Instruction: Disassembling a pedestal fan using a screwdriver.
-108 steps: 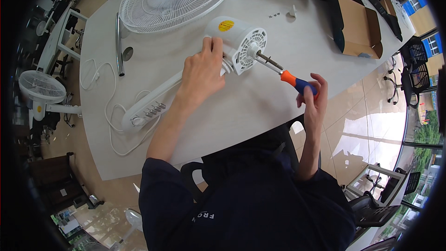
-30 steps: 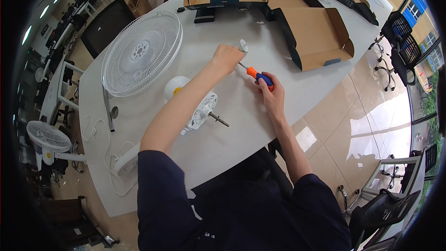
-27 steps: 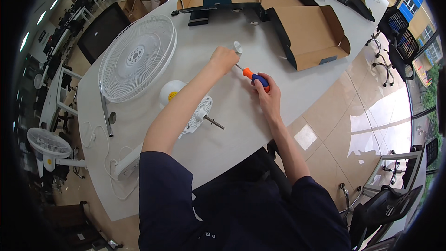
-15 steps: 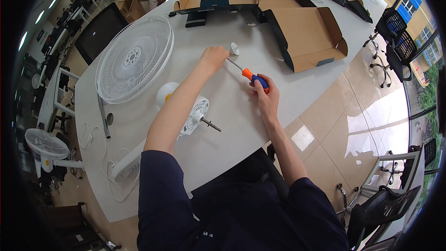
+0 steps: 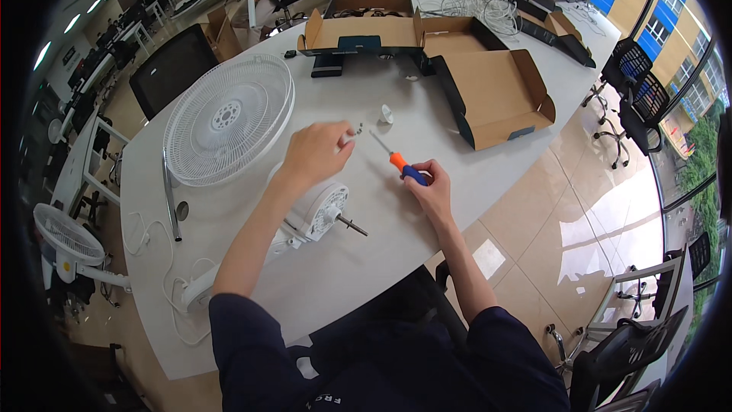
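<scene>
My right hand point(image 5: 431, 189) grips a screwdriver point(image 5: 398, 162) with an orange and blue handle, its metal shaft slanting up and left just above the table. My left hand point(image 5: 314, 154) hovers over the table, thumb and forefinger apart and slightly blurred. Beside its fingertips lie a few tiny dark screws point(image 5: 361, 130). A small white conical knob point(image 5: 386, 114) rests beyond the screwdriver's tip. Under my left forearm, a white fan motor housing point(image 5: 326, 210) lies on its side, its bare metal shaft point(image 5: 353, 226) pointing right. A round white fan grille point(image 5: 229, 118) lies farther left.
Open cardboard boxes point(image 5: 496, 95) occupy the table's far side, near a heap of white cables point(image 5: 488, 4). A metal strip point(image 5: 171, 202) and a white cord point(image 5: 169, 275) lie at left. Another white fan point(image 5: 69, 236) stands beyond the left edge. Chairs point(image 5: 640, 111) stand at right.
My left hand has drawn back to the left and nearer me, away from the screwdriver's tip, exposing the tiny screws. My right hand keeps hold of the screwdriver. The head view has tilted up.
</scene>
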### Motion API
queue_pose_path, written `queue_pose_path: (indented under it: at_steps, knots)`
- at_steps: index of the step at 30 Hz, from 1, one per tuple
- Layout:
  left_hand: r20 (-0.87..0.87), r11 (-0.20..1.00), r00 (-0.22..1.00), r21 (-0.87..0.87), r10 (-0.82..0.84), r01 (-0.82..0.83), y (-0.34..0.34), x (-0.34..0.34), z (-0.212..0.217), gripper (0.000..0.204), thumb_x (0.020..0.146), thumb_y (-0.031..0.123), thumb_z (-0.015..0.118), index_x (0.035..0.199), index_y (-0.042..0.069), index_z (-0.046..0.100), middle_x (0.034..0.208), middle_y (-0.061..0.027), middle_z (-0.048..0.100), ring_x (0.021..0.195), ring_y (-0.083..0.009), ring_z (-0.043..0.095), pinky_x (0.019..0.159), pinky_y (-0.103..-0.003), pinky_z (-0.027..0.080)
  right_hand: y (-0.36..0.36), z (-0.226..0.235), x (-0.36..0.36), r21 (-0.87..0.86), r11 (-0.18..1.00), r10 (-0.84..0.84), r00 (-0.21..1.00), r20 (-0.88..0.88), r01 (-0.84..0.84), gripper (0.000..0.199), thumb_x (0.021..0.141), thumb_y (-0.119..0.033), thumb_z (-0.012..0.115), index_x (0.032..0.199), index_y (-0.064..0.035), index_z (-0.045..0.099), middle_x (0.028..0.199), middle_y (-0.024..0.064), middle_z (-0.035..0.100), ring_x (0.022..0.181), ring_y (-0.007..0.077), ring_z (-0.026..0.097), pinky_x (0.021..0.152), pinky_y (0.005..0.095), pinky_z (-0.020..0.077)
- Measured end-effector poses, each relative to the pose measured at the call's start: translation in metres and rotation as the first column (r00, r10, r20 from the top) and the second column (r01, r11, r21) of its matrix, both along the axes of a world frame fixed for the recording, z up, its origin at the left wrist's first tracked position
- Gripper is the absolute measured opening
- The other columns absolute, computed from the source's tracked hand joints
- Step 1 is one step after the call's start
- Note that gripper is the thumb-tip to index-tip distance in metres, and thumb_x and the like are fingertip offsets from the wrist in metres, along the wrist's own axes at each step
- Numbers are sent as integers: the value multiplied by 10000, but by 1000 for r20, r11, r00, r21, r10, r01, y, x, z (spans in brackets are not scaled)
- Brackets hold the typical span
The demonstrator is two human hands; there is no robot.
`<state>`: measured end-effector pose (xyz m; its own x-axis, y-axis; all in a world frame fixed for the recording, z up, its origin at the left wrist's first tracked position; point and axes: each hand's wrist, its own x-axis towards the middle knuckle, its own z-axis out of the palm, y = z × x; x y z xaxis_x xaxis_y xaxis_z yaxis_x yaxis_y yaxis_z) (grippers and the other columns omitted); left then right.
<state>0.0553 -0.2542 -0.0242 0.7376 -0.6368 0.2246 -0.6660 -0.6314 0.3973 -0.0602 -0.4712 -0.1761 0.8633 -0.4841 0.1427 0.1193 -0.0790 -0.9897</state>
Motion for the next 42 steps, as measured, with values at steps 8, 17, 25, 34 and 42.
queue_pose_path:
  at_steps: [8, 17, 25, 34, 42]
  knots:
    - [246, 965, 961, -255, 131, -66, 104, -100, -44, 355, 836, 196, 747, 1139, 22, 679, 1164, -135, 660, 1069, -326, 638, 926, -423, 505, 13, 20, -5, -327, 939, 88, 994, -69, -106, 292, 780, -114, 756, 1011, 38, 663, 860, 140, 733, 773, 180, 693, 757, 311, 555]
    - [214, 987, 977, -155, 4, 31, 111, -89, -63, 561, 846, 240, 755, 1378, 116, 626, 1406, -188, 471, 1311, -377, 443, 1108, -487, 374, 21, 19, -6, -525, 844, 83, 993, -81, -113, 295, 825, -126, 765, 1079, 2, 684, 984, 159, 719, 851, 270, 691, 803, 343, 552]
    - [125, 974, 989, -202, -77, 101, 114, -79, -72, 485, 907, 123, 615, 1389, 167, 638, 1507, -207, 437, 1439, -435, 352, 1201, -531, 271, 40, 47, -12, -652, 758, 184, 962, 203, -7, 301, 868, -74, 697, 1163, -16, 679, 1201, 157, 686, 1123, 299, 645, 981, 366, 498]
    - [-3, 959, 997, -275, -75, 71, 121, -78, -73, 750, 903, 139, 659, 1569, 21, 332, 1579, -145, 414, 1523, -342, 290, 1232, -536, 234, 124, 99, -10, -701, 621, 383, 916, -120, -352, 550, 869, -301, 775, 1297, -18, 578, 1366, 171, 571, 1231, 340, 589, 1003, 428, 498]
    - [-18, 971, 1000, -238, -16, 11, 118, -81, -67, 820, 875, 223, 746, 1571, 59, 344, 1577, -122, 422, 1524, -325, 293, 1221, -587, 218, 119, 73, -9, -338, 855, 297, 906, -302, -393, 911, 723, -497, 872, 1374, 15, 492, 1354, 207, 567, 1184, 349, 611, 977, 439, 519]
